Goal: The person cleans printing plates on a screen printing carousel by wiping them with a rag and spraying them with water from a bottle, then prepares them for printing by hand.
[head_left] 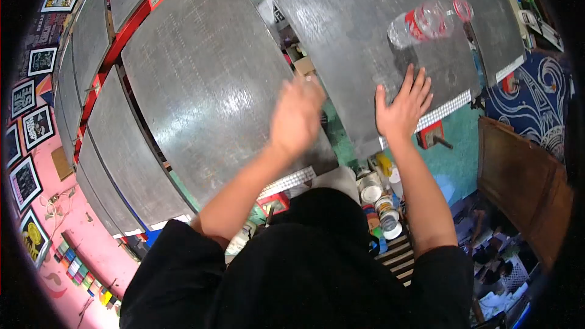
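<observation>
My right hand [404,105] lies flat with its fingers spread on a dark grey board [350,30], near the board's front edge. Just beyond those fingers stands a clear plastic bottle [434,19] with a red label and a red ring at its top. Over the gap between that board and another grey board [207,85] is my left hand [297,116]. Motion smears its fingers, which look bent, and nothing can be made out in them.
Red metal framing [125,36] runs between several more grey boards on the left. Jars and tubs of paint [381,204] stand below the front edge. At right are a brown wooden panel [518,170] and a blue patterned wall [542,100]. Framed pictures [38,131] hang at left.
</observation>
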A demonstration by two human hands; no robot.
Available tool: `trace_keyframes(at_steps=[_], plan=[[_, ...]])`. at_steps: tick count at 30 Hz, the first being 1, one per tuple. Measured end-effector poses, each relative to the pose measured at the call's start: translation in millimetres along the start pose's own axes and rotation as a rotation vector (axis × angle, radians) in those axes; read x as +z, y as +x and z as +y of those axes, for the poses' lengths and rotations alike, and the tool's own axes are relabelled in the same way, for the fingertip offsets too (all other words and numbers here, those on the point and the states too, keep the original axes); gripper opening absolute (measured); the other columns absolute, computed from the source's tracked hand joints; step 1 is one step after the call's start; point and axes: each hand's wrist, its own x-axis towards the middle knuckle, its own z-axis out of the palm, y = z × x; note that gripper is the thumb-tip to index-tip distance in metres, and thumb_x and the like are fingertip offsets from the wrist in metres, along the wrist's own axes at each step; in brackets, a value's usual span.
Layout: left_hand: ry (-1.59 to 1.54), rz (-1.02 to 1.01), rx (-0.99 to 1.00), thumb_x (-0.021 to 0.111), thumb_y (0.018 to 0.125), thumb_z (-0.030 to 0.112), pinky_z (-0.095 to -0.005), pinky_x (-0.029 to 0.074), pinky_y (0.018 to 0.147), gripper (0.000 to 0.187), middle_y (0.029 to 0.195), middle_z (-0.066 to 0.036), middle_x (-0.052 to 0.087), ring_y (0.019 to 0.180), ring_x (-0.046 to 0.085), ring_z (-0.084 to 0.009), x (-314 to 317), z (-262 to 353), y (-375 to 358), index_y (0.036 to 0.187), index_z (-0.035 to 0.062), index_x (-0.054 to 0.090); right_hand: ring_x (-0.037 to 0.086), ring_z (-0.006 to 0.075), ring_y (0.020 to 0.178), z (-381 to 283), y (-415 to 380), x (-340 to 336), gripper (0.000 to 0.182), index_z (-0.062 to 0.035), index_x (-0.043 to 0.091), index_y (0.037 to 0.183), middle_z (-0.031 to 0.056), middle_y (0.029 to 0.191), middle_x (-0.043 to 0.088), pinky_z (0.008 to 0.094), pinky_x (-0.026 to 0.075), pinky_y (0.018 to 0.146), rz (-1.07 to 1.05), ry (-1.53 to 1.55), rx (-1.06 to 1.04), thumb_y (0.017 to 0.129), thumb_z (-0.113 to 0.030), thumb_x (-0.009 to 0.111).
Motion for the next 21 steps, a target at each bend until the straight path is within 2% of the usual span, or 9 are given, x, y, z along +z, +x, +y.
trace_keyframes(at_steps=[2, 5, 7, 10, 12, 15, 18, 19, 21], plan=[[-0.232, -0.109, 0.288, 0.057, 0.093, 0.009, -0.0570, 0.035, 0.123, 0.050, 0.150, -0.018, 0.058, 0.144, 0.048, -0.0407, 31, 29, -85, 0.143, 0.0081, 0.060, 0.022, 0.0453, 0.157, 3, -4, 2, 0.094, -0.0076, 0.029, 0.165, 0.0207, 0.171, 0.024, 0.0618, 0.015, 0.127, 0.015, -0.008, 0.010, 0.091, -0.054, 0.064], [-0.148, -0.166, 0.449, 0.058, 0.092, 0.010, -0.0573, 0.036, 0.122, 0.050, 0.148, -0.017, 0.059, 0.143, 0.050, -0.0404, 11, 4, -74, 0.142, 0.0099, 0.062, 0.021, 0.0438, 0.158, 2, -2, 6, 0.091, -0.0104, 0.030, 0.165, 0.0201, 0.171, 0.024, 0.0608, 0.014, 0.128, 0.034, -0.007, 0.019, 0.093, -0.057, 0.061], [0.090, -0.091, 0.300, 0.062, 0.091, 0.014, -0.0609, 0.034, 0.122, 0.050, 0.150, -0.017, 0.057, 0.147, 0.044, -0.0419, -5, -30, -27, 0.141, 0.0142, 0.065, 0.021, 0.0436, 0.158, 0, 0, 6, 0.091, -0.0102, 0.030, 0.165, 0.0200, 0.171, 0.024, 0.0606, 0.014, 0.128, 0.038, -0.007, 0.014, 0.093, -0.058, 0.061], [0.068, 0.365, 0.090, 0.056, 0.100, 0.015, -0.0589, 0.033, 0.122, 0.037, 0.153, -0.017, 0.056, 0.144, 0.047, -0.0462, -21, -117, 56, 0.135, 0.0131, 0.068, 0.021, 0.0428, 0.158, 3, -2, 9, 0.091, -0.0099, 0.031, 0.165, 0.0196, 0.171, 0.025, 0.0596, 0.013, 0.128, 0.047, -0.034, 0.020, 0.093, -0.059, 0.060], [0.108, 0.468, -0.018, 0.057, 0.101, 0.016, -0.0586, 0.034, 0.122, 0.036, 0.152, -0.017, 0.057, 0.142, 0.049, -0.0469, -17, -148, 93, 0.135, 0.0143, 0.068, 0.022, 0.0424, 0.158, 2, -3, 9, 0.091, -0.0095, 0.032, 0.164, 0.0195, 0.170, 0.026, 0.0594, 0.014, 0.129, 0.051, -0.029, 0.027, 0.093, -0.059, 0.060], [0.076, 0.389, -0.034, 0.057, 0.097, 0.013, -0.0590, 0.036, 0.121, 0.033, 0.147, -0.016, 0.060, 0.142, 0.047, -0.0464, -6, -89, 62, 0.127, 0.0110, 0.071, 0.022, 0.0420, 0.158, 2, -4, 10, 0.091, -0.0091, 0.033, 0.163, 0.0193, 0.170, 0.026, 0.0596, 0.014, 0.128, 0.055, -0.033, 0.033, 0.093, -0.060, 0.060], [-0.077, 0.077, 0.182, 0.063, 0.093, 0.015, -0.0576, 0.037, 0.122, 0.028, 0.140, -0.010, 0.065, 0.143, 0.048, -0.0415, 20, -8, -19, 0.116, 0.0101, 0.076, 0.022, 0.0415, 0.158, 2, -3, 10, 0.090, -0.0094, 0.034, 0.163, 0.0189, 0.170, 0.027, 0.0596, 0.014, 0.129, 0.066, -0.022, 0.044, 0.093, -0.060, 0.060], [-0.110, -0.030, 0.307, 0.067, 0.089, 0.012, -0.0595, 0.038, 0.121, 0.033, 0.145, -0.007, 0.063, 0.147, 0.045, -0.0407, 19, 9, -48, 0.121, 0.0126, 0.074, 0.022, 0.0413, 0.158, 2, -3, 10, 0.090, -0.0096, 0.033, 0.163, 0.0186, 0.170, 0.026, 0.0595, 0.014, 0.129, 0.068, -0.019, 0.041, 0.093, -0.060, 0.060], [-0.229, -0.093, 0.409, 0.069, 0.090, 0.014, -0.0582, 0.035, 0.123, 0.030, 0.145, -0.006, 0.063, 0.148, 0.045, -0.0370, 17, 14, -65, 0.119, 0.0142, 0.074, 0.021, 0.0410, 0.158, 2, -3, 9, 0.091, -0.0102, 0.032, 0.163, 0.0178, 0.170, 0.026, 0.0593, 0.013, 0.129, 0.070, -0.017, 0.039, 0.093, -0.060, 0.060]])
